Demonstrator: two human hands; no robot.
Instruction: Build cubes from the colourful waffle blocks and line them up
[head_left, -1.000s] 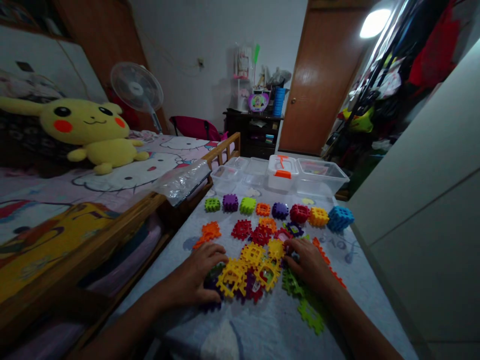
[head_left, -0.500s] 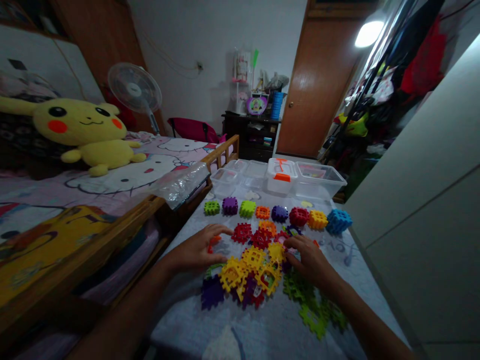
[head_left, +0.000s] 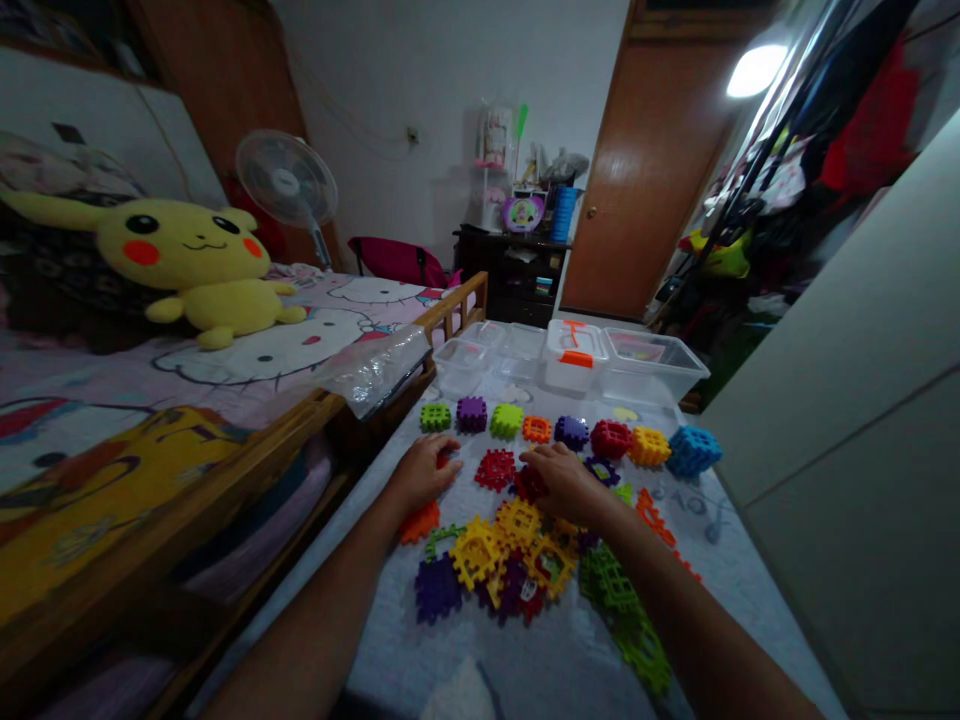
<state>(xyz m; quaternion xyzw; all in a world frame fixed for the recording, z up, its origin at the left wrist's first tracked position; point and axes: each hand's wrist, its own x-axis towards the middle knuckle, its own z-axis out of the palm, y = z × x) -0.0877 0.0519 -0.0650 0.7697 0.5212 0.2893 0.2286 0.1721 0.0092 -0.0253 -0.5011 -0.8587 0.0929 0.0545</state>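
My left hand [head_left: 421, 474] is on the left of the table, its fingers curled around an orange notched plastic building tile [head_left: 445, 459]. Below that wrist lies another orange tile [head_left: 420, 523]. My right hand [head_left: 564, 484] reaches over the middle of the pile, fingers stretched out above a dark red tile [head_left: 529, 484] and hiding part of it. Between the hands rests a red tile [head_left: 495, 469]. Closer to me are yellow tiles [head_left: 475, 552], a purple tile [head_left: 438, 588] and green tiles [head_left: 611, 580], the green ones beside my right forearm.
Behind the loose tiles runs a row of color-sorted stacks, from a green stack [head_left: 435, 417] to a blue stack [head_left: 694, 452]. Clear plastic bins [head_left: 652, 365] and a lidded box with orange clips [head_left: 576, 358] stand farther back. A wooden bed rail [head_left: 300, 430] borders the left side.
My left hand has moved away from the yellow tiles, and its fingers have curled in. My right hand has moved left across the pile. The view has shifted slightly.
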